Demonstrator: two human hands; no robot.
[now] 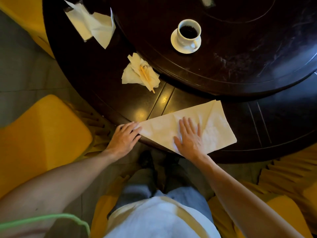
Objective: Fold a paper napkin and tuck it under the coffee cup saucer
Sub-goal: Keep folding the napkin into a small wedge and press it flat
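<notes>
A cream paper napkin point(214, 127), folded into a triangle, lies on the near edge of the dark round table point(106, 93). My right hand point(189, 136) rests flat on its middle, fingers spread. My left hand point(124, 137) pinches the napkin's left tip at the table edge. A white coffee cup point(188, 31) holding dark coffee stands on a white saucer point(176, 46), on the raised turntable point(240, 69) beyond the napkin.
A crumpled napkin point(139, 74) with a thin stick point(148, 79) in it lies left of centre. More loose napkins point(96, 24) spill from a holder at the far left. Yellow-covered chairs point(39, 134) stand close around the table.
</notes>
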